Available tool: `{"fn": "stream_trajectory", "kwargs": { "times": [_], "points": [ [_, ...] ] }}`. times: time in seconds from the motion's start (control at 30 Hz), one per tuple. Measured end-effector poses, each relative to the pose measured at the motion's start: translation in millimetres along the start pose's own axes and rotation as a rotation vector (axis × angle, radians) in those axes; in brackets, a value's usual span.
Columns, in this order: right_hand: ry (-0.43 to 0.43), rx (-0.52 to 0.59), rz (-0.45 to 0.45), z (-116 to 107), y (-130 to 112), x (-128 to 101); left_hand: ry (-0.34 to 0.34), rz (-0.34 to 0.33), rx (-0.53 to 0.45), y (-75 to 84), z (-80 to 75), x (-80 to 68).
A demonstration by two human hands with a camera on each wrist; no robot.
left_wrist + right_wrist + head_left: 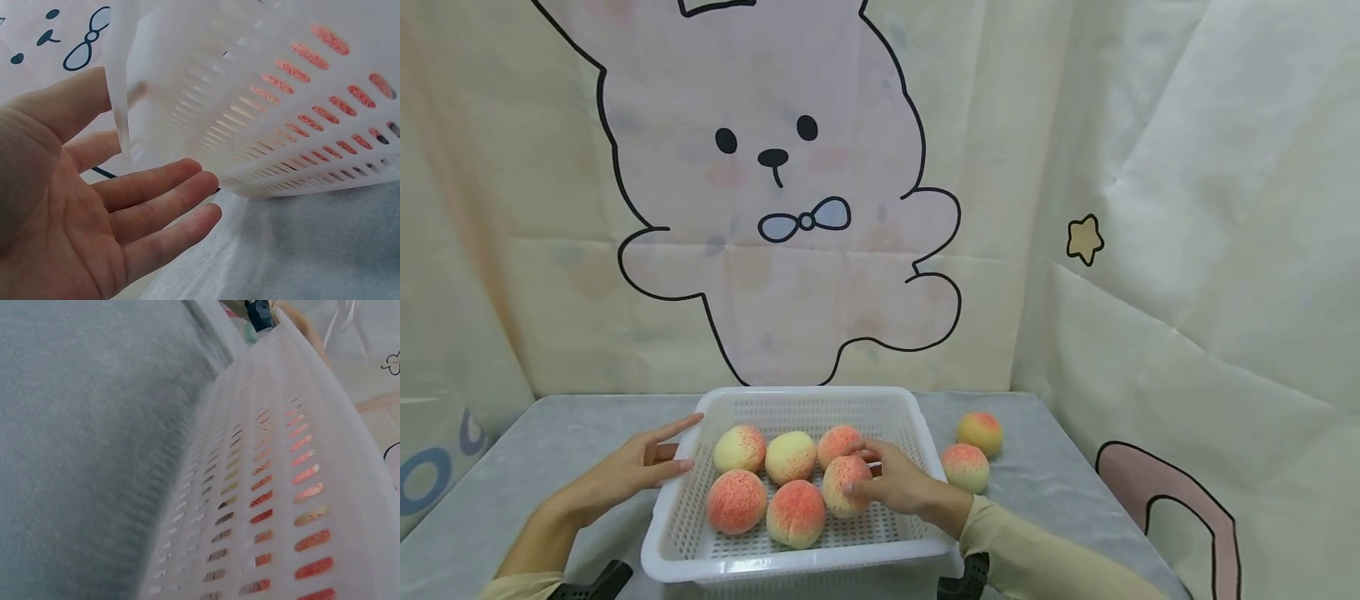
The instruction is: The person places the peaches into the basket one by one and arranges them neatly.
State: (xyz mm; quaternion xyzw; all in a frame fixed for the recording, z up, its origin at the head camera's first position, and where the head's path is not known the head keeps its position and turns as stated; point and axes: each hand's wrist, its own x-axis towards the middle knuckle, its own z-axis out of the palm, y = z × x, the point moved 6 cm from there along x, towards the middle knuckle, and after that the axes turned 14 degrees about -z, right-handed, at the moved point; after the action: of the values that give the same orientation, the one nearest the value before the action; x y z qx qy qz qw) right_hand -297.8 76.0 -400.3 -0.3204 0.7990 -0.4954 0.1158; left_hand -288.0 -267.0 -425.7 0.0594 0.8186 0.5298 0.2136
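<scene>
On the tabletop (1060, 517), between its left and right edges, the head view shows a white basket (805, 560) with 6 peaches (796, 514); the right hand (891, 479) pinches 1 of them, a speckled peach (846, 477), thumb opposing fingers to suit its roundness; 2 loose peaches (966, 467) lie just beside the basket, toward the tabletop's right edge; in the left wrist view, the left hand (81, 203) is unclenched, straight fingers touching the basket, likely to steady it; in the right wrist view, the basket's milky plastic slots reveal rough, reddish skins.
</scene>
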Motion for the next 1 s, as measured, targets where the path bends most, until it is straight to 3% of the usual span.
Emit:
{"fn": "stream_trajectory", "kwargs": {
  "times": [0.23,0.73,1.0],
  "points": [
    [-0.051,0.040,0.014,8.4,-1.9,2.2,0.007,0.010,0.022,1.1,-0.4,-2.3],
    [-0.159,-0.063,0.010,12.2,4.0,7.6,-0.003,0.016,0.011,2.6,-0.5,0.4],
    [-0.110,-0.104,0.035,10.8,1.0,13.2,-0.009,0.023,0.004,0.7,0.9,0.3]
  ]
}}
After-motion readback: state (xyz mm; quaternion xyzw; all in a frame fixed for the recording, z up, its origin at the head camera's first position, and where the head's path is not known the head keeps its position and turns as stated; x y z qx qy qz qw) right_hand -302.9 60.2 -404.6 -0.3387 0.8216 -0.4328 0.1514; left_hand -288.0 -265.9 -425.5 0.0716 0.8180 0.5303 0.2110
